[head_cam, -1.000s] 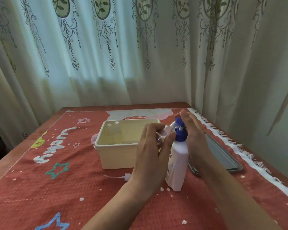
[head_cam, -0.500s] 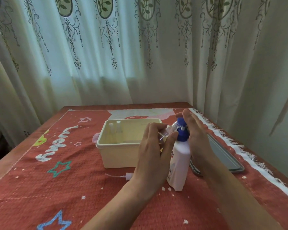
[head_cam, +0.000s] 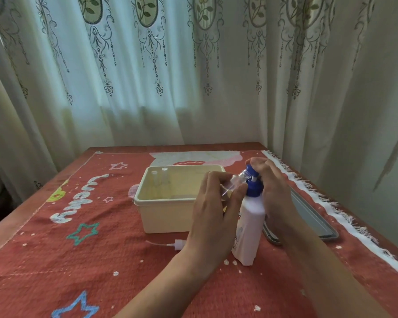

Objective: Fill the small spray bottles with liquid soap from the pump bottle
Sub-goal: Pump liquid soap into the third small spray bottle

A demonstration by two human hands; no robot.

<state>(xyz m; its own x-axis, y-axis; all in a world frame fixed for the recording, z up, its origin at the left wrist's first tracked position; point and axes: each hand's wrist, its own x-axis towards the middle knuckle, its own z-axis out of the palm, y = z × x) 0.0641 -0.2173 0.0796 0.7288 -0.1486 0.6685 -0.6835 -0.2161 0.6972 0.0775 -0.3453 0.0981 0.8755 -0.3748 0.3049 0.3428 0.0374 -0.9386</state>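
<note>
1. Left hand (head_cam: 213, 210) — the fingers and thumb are curled round a small clear spray bottle (head_cam: 232, 185). The bottle is held uncapped and tilted, with its mouth brought up to the nozzle of the pump.
2. Right hand (head_cam: 272, 191) — the fingers are bent over the top of the blue pump head (head_cam: 252, 180) and the palm is laid beside the neck. The hand is closed about the head, not spread flat.
3. The white pump bottle (head_cam: 248, 228) is stood upright on the red cloth (head_cam: 78, 260) that covers the desk (head_cam: 12, 223). It is placed between the two hands, just right of the cream tub (head_cam: 166, 216).
4. Two more small bottles (head_cam: 164, 177) are seen upright in the tub's far-left corner.
5. A spray cap with a thin dip tube (head_cam: 174, 245) is laid flat on the cloth in front of the tub, just left of the left wrist.
6. A grey tray (head_cam: 315, 222) is laid flat behind the right forearm and is partly hidden by it.
7. The liquid level in the held bottle cannot be told.
</note>
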